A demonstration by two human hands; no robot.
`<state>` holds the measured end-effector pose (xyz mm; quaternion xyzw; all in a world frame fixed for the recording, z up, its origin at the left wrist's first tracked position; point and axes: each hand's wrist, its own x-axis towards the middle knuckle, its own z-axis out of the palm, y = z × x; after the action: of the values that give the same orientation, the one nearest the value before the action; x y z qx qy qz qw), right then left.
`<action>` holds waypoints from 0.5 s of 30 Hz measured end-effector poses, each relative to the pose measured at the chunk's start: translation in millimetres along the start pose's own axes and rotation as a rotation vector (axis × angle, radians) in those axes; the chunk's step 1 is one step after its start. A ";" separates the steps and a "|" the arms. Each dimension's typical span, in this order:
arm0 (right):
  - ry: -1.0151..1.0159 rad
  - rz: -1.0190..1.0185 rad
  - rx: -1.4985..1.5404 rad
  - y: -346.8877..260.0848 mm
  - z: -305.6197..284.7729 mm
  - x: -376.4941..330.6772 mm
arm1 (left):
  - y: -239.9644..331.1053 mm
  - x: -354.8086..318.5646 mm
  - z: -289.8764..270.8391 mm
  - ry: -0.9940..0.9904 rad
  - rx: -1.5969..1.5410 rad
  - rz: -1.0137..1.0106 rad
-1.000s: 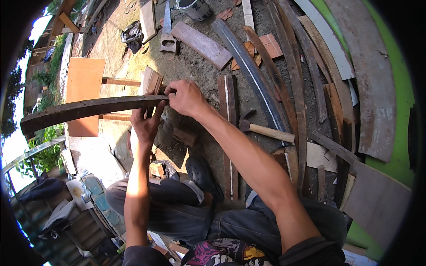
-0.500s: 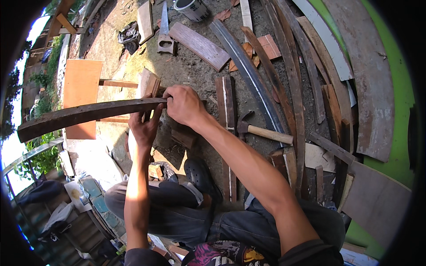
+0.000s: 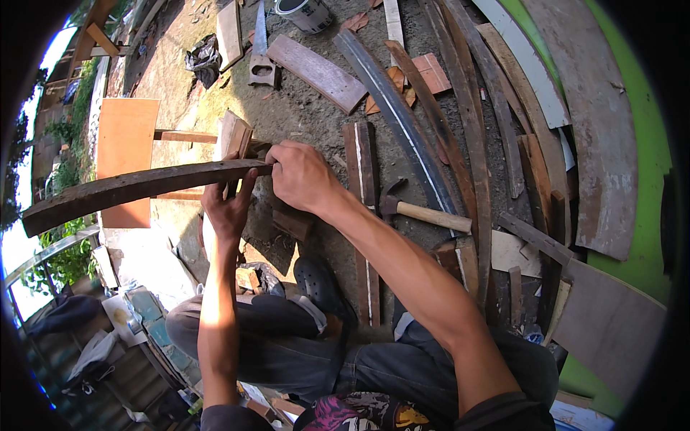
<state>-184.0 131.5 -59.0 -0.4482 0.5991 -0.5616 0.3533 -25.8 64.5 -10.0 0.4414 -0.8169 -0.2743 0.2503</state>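
Note:
A long, dark, curved plank (image 3: 129, 188) stretches from the left edge to the middle of the head view. My left hand (image 3: 228, 205) grips it from below near its right end. My right hand (image 3: 300, 174) closes on that same end from the right. Just behind the plank's end stands a small pale wooden block (image 3: 234, 135). My legs in dark trousers and a black shoe (image 3: 321, 281) lie below the hands.
A hammer with a wooden handle (image 3: 424, 212) lies on the ground right of my right arm. Several planks and curved strips (image 3: 402, 122) cover the ground to the right. A flat orange board (image 3: 126, 144) lies at left, a paint can (image 3: 305, 13) and a saw (image 3: 260, 32) at the top.
The plank's left end has dipped a little and both hands have shifted slightly with it; the grip is unchanged.

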 end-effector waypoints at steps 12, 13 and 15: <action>-0.291 0.045 -0.182 -4.2 -32.6 -5.8 | -2.1 -1.3 -2.5 -0.018 -0.019 -0.045; -0.219 0.056 -0.166 -4.1 -34.4 -3.4 | -2.4 -1.5 -2.9 -0.021 -0.023 -0.051; -0.098 0.027 -0.061 -4.9 -41.5 3.2 | -3.1 -1.4 -3.4 -0.030 -0.030 -0.060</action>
<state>-222.8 143.5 -48.9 -0.4775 0.6042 -0.5155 0.3758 -21.1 63.6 -9.9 0.4577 -0.8028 -0.3004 0.2362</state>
